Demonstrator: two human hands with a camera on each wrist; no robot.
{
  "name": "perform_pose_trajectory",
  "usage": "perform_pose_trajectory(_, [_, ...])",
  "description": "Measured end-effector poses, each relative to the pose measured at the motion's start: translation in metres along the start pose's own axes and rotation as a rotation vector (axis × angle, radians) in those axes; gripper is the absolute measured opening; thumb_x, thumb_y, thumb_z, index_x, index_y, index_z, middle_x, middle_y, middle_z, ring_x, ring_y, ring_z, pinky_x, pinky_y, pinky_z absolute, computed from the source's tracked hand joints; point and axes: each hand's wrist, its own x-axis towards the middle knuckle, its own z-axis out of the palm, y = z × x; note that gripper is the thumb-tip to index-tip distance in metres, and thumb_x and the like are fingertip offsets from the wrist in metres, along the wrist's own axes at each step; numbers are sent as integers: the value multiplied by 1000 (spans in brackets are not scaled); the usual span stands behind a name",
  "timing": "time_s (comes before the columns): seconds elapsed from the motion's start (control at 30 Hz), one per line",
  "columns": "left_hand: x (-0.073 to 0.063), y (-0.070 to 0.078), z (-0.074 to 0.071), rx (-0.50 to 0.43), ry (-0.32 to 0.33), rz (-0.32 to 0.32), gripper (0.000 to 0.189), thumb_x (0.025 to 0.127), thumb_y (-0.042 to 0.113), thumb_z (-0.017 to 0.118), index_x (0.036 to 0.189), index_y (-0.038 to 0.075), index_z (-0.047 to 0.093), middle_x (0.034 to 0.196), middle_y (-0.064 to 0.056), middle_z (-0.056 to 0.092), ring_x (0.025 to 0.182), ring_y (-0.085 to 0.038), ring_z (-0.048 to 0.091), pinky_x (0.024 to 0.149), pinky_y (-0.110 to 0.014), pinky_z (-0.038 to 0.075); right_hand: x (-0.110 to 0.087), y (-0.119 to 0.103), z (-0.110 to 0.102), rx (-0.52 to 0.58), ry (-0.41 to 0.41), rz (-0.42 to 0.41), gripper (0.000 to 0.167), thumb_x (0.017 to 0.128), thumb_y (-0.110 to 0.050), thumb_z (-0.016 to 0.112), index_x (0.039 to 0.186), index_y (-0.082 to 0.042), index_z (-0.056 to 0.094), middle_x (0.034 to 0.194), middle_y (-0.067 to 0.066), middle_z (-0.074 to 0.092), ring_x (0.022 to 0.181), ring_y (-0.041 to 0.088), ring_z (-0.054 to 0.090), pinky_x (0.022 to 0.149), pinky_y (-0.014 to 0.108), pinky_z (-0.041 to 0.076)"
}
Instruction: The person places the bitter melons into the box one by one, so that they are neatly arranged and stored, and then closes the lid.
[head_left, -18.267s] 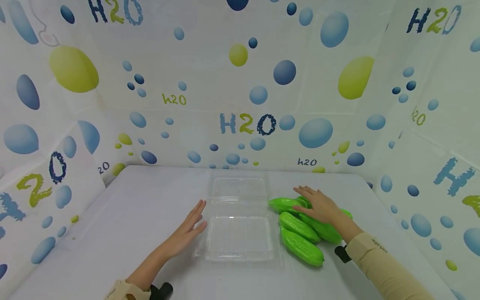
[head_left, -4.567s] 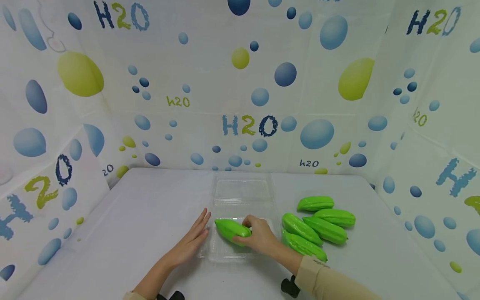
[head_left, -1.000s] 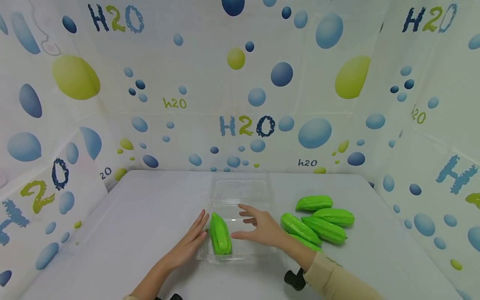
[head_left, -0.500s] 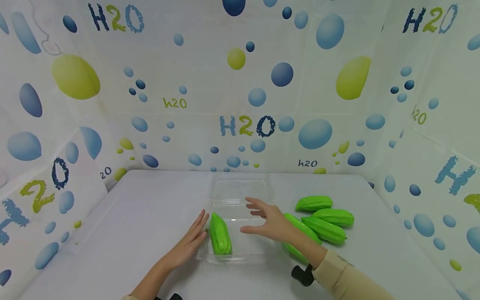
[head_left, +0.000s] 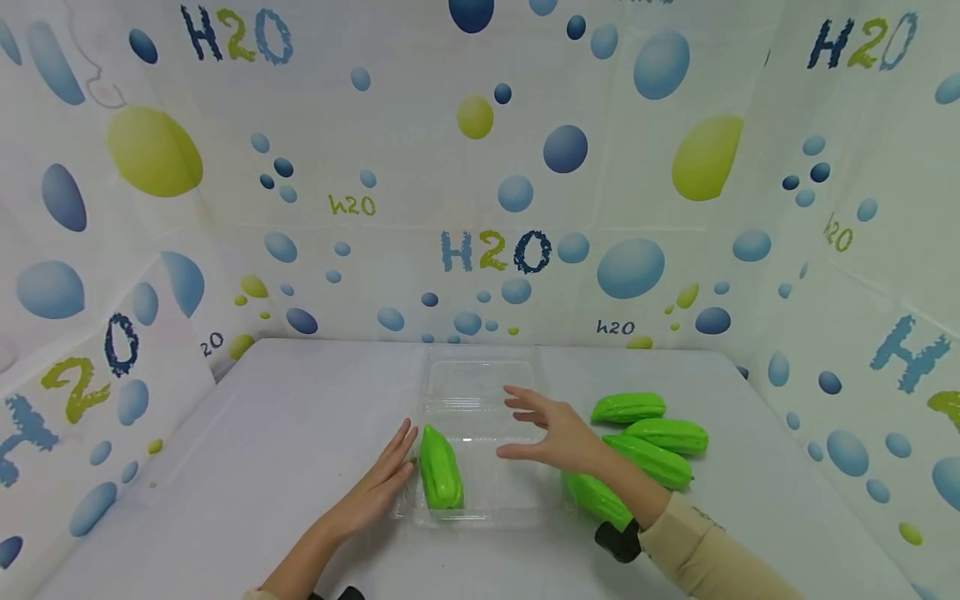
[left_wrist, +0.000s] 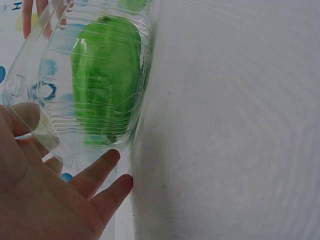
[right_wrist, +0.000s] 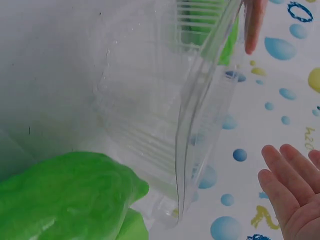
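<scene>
One glossy green ridged vegetable [head_left: 441, 468], shaped like a bitter melon, lies lengthwise along the left side of a clear plastic clamshell box [head_left: 510, 492]. My left hand [head_left: 371, 483] stands beside the box's left edge with straight fingers; its fingertips are right at the clear wall in the left wrist view. Over the right part of the box hovers my right hand [head_left: 558, 433], thumb and fingers spread apart around nothing. Several similar green vegetables [head_left: 656, 462] lie to the right, one partly hidden by my right arm. In the right wrist view, a near vegetable [right_wrist: 65, 195] shows below the box.
The box's lid [head_left: 480, 379] lies folded back flat, away from me. All of this is on a white table [head_left: 300, 400], with a bubble-patterned sheet [head_left: 405, 125] behind and at the sides. A black wrist camera [head_left: 618, 542] hangs under the right sleeve.
One green vegetable has come from the right pile into the box and been turned lengthwise at its left. My right hand has let go and drifted right. My left hand has stayed by the box.
</scene>
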Motion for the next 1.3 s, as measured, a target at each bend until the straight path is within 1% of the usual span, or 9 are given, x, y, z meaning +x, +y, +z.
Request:
perform_pose_trajectory(0.1, [0, 0, 0, -4, 0, -3, 51, 100, 20, 32, 147, 7, 15, 153, -9, -2, 138, -32, -3, 105, -55, 5, 0, 3, -4, -7, 6, 2, 77, 76, -33, 74, 141, -15, 36, 133, 10, 49, 117, 29, 50, 93, 48, 40])
perform_pose_trajectory(0.17, [0, 0, 0, -2, 4, 0, 51, 100, 20, 32, 147, 7, 15, 153, -9, -2, 138, -33, -3, 105, -56, 5, 2, 17, -4, -21, 19, -6, 78, 75, -39, 75, 140, -21, 36, 133, 5, 49, 118, 24, 50, 95, 47, 40])
perform_pose_trajectory(0.23, [-1, -1, 0, 5, 5, -2, 51, 101, 20, 32, 147, 7, 14, 153, -8, -2, 138, -32, -3, 105, -56, 5, 0, 18, -8, -33, 27, 1, 79, 74, -41, 75, 140, -23, 37, 134, 2, 48, 118, 22, 49, 95, 46, 40])
perform_pose_trajectory(0.37, [0, -1, 1, 14, 5, -8, 51, 101, 22, 32, 147, 8, 14, 153, -7, -2, 138, -31, -2, 105, -56, 6, -4, 19, -18, -44, 20, -4, 78, 75, -40, 74, 141, -23, 36, 136, 2, 45, 120, 23, 47, 97, 45, 38])
perform_pose_trajectory(0.53, [-1, 1, 0, 17, 7, 4, 51, 101, 21, 32, 147, 7, 14, 153, -9, -2, 138, -32, -2, 105, -55, 4, -8, 23, -30, -27, 6, -27, 76, 77, -36, 74, 141, -22, 35, 139, 3, 42, 122, 27, 45, 99, 47, 34])
perform_pose_trajectory(0.6, [-1, 1, 0, 15, 8, 8, 51, 101, 21, 32, 147, 7, 15, 153, -9, -1, 138, -32, -3, 105, -54, 4, -8, 27, -34, -36, 6, -38, 76, 77, -35, 73, 141, -21, 35, 139, 4, 42, 122, 27, 45, 99, 47, 34])
perform_pose_trajectory(0.83, [-1, 1, 0, 16, 14, 23, 51, 100, 20, 33, 146, 7, 16, 153, -10, 0, 138, -32, -2, 105, -54, 5, -12, 33, -44, -51, 13, -34, 76, 76, -35, 74, 140, -20, 37, 139, 3, 42, 123, 25, 44, 100, 47, 33])
perform_pose_trajectory(1.13, [-1, 0, 1, 26, 13, 18, 51, 101, 19, 32, 146, 6, 15, 153, -10, -1, 138, -33, -2, 105, -55, 5, -18, 38, -58, -42, 37, -51, 75, 76, -31, 75, 139, -15, 39, 139, 7, 42, 124, 28, 42, 99, 52, 31])
perform_pose_trajectory(1.3, [-1, 0, 1, 21, 22, 37, 50, 101, 19, 33, 146, 6, 16, 153, -11, 0, 138, -33, -1, 105, -56, 6, -21, 43, -65, -51, 59, -64, 72, 76, -26, 75, 138, -11, 40, 138, 10, 43, 123, 32, 43, 99, 51, 32])
